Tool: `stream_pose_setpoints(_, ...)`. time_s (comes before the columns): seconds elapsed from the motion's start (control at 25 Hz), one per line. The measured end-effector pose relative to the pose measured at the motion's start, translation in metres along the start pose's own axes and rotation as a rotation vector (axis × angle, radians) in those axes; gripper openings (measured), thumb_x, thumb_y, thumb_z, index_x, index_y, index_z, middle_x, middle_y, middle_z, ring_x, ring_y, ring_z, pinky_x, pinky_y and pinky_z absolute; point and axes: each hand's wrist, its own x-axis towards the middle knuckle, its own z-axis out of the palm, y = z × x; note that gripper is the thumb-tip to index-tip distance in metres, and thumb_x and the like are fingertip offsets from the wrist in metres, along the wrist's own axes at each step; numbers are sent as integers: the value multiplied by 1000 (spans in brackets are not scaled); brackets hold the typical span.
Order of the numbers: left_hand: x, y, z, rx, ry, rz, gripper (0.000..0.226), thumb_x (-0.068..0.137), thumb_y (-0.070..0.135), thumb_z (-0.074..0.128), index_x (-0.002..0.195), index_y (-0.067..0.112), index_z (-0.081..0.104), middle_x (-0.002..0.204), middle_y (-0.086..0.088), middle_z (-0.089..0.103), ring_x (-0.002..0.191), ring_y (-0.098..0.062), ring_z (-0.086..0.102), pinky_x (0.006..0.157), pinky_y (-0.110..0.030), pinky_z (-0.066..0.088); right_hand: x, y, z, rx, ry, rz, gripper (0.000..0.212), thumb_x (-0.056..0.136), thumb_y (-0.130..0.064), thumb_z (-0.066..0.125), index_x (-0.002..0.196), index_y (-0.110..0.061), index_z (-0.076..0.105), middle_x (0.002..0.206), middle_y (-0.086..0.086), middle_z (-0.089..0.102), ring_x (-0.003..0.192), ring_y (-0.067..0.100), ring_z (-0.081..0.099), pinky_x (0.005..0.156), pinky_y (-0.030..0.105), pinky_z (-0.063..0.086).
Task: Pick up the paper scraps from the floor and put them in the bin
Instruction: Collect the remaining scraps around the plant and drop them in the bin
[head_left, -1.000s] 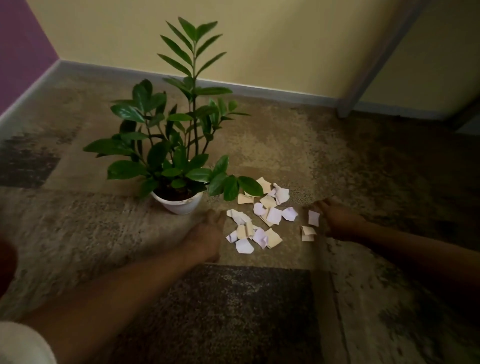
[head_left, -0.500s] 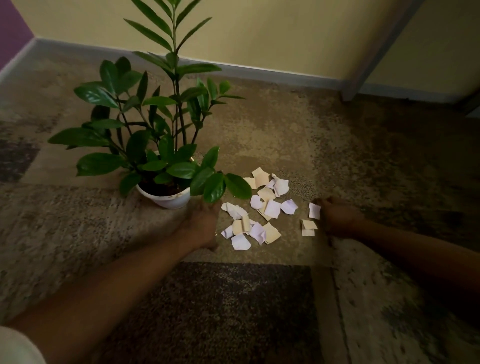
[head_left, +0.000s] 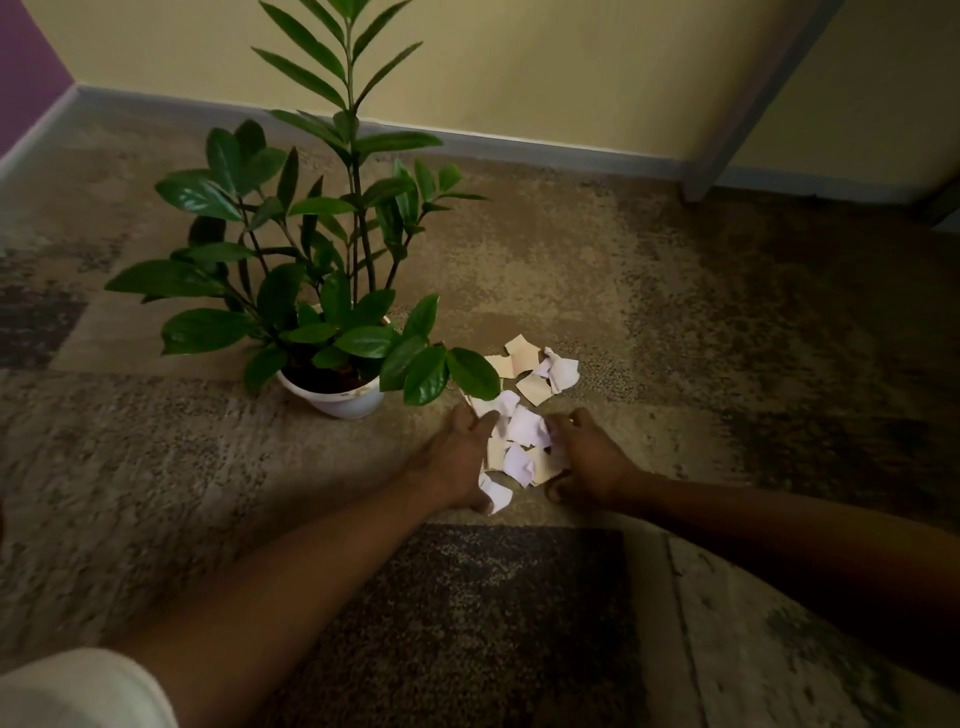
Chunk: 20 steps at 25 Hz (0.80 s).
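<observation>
Both hands are down on the carpet (head_left: 675, 322), cupping a heap of paper scraps (head_left: 522, 441) between them. The left hand (head_left: 457, 462) is pressing in from its side with fingers curved against the pile, its thumb lying low by one white scrap (head_left: 496, 493) at the near edge. The right hand (head_left: 587, 457) is facing it from the other side, fingers curled against the papers, a small yellow glint showing on one finger. So the two-handed grip is closing around the heap, palms facing each other, white and beige pieces bunching up in the gap; whether any scrap is truly lifted off the floor, I cannot tell.

Just beyond the grip, away from the person, a few loose scraps (head_left: 540, 371) are lying apart from the gathered ones, beige squares and one crumpled white piece. Beyond the left hand, a potted plant (head_left: 332, 291) is standing in a white pot (head_left: 337, 402), one glossy leaf hanging over the far edge of the scraps. A skirting board (head_left: 519, 148) is running along the yellow wall (head_left: 519, 67) far behind, and a pale sleeve (head_left: 78, 691) is showing at the near left corner
</observation>
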Motion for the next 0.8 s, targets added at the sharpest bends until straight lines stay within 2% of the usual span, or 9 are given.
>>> stream_pose_setpoints(0.12, -9, 9, 8, -107, 75, -14, 99, 66, 37, 84, 145, 24, 26, 144, -11, 26, 120, -33, 49, 93, -40, 47, 1, -22, 9, 53, 29, 8, 90, 56, -35, 87, 131, -23, 39, 130, 8, 37, 105, 25, 55, 83, 31, 48)
stream_pose_setpoints(0.24, -18, 15, 17, -237, 141, -50, 69, 79, 31, 75, 137, 17, 40, 134, -11, 40, 117, -29, 50, 93, -39, 45, -4, -39, 17, 140, 70, 20, 74, 64, -38, 83, 124, -20, 44, 119, 4, 38, 91, 14, 48, 78, 24, 40)
stream_pose_setpoints(0.4, -30, 19, 13, -384, 227, -19, 37, 79, 19, 71, 112, 10, 59, 117, -11, 57, 109, -27, 54, 86, -29, 41, -15, -55, 22, 161, 132, -8, 42, 73, -28, 75, 108, -16, 55, 108, 9, 50, 93, 21, 51, 73, 24, 34)
stream_pose_setpoints(0.56, -40, 16, -8, -393, 252, -18, 36, 73, 18, 75, 106, 10, 65, 110, -10, 65, 104, -26, 60, 83, -30, 44, -26, -75, 6, 286, 197, -49, 13, 73, -12, 67, 85, -15, 62, 84, 0, 62, 79, 17, 56, 67, 26, 38)
stream_pose_setpoints(0.64, -50, 14, -19, -410, 247, -13, 35, 70, 18, 79, 102, 11, 66, 107, -9, 67, 101, -25, 61, 83, -31, 47, -33, -88, 0, 311, 206, -68, 15, 74, -7, 64, 76, -21, 60, 70, -12, 57, 68, 8, 53, 64, 25, 37)
stream_pose_setpoints(0.8, -84, 3, -46, -450, 256, 0, 32, 69, 17, 80, 98, 15, 67, 101, -4, 71, 95, -20, 65, 79, -30, 52, -49, -119, -10, 356, 224, -102, 14, 72, -2, 65, 80, -14, 63, 67, -10, 54, 63, 3, 48, 55, 9, 35)
